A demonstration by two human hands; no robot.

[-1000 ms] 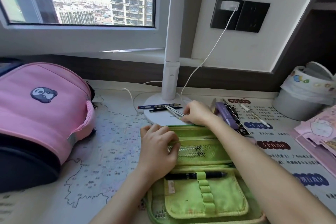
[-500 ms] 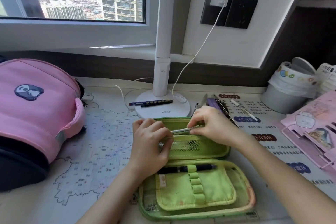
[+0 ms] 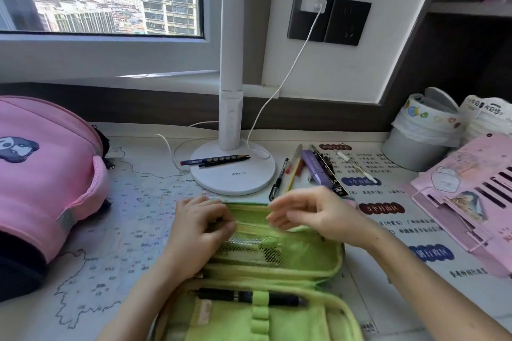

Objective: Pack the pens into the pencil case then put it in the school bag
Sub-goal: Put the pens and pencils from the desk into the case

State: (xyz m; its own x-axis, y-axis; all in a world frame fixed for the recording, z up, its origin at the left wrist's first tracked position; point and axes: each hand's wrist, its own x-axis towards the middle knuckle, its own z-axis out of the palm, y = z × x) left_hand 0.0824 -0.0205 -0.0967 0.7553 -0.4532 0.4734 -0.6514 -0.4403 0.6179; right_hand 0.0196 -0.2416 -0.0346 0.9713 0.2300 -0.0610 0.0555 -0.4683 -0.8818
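A green pencil case lies open on the desk in front of me. A black pen sits in an elastic loop of its near flap. Light-coloured pens show through the mesh pocket. My left hand pinches the left edge of that pocket. My right hand hovers above the case's far edge, fingers loosely curled and holding nothing. Two pens lie on the lamp base. More pens and stationery lie to the right of it. The pink school bag stands at the left.
A white desk lamp stands behind the case, its cable running to a wall socket. A lined bin and a pink book stand occupy the right. A map mat covers the desk.
My right hand has let go of the light-coloured pens, which now lie in the mesh pocket, and has lifted off the case. My left hand still holds the pocket's edge.
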